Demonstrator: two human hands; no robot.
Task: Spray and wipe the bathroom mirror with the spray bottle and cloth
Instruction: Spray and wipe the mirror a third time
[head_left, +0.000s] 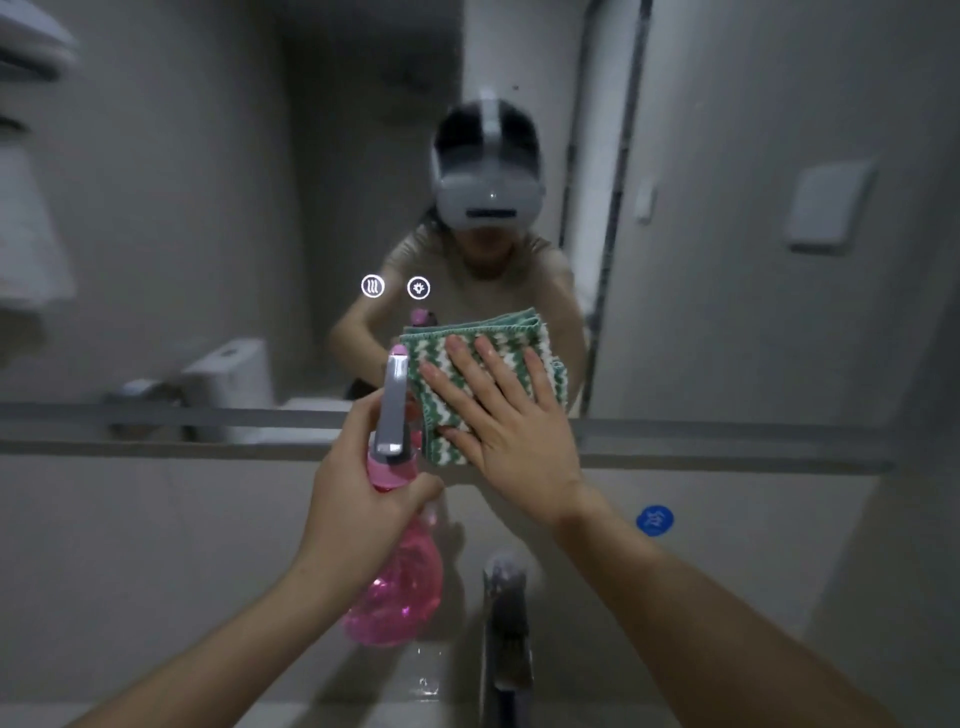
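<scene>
The bathroom mirror (208, 208) fills the wall ahead and reflects a person wearing a headset. My right hand (498, 415) lies flat with straight fingers on a folded green-and-white cloth (441, 358), pressing it against the mirror's lower part near the bottom edge. My left hand (358, 493) grips the neck of a pink spray bottle (400, 582) with a grey trigger head, held upright just left of the cloth, nozzle toward the glass.
Two lit touch icons (395, 287) glow on the mirror above the cloth. A chrome tap (506, 623) stands below my hands over the sink. A blue sticker (654, 519) is on the wall at the right. A toilet shows in the reflection at the left.
</scene>
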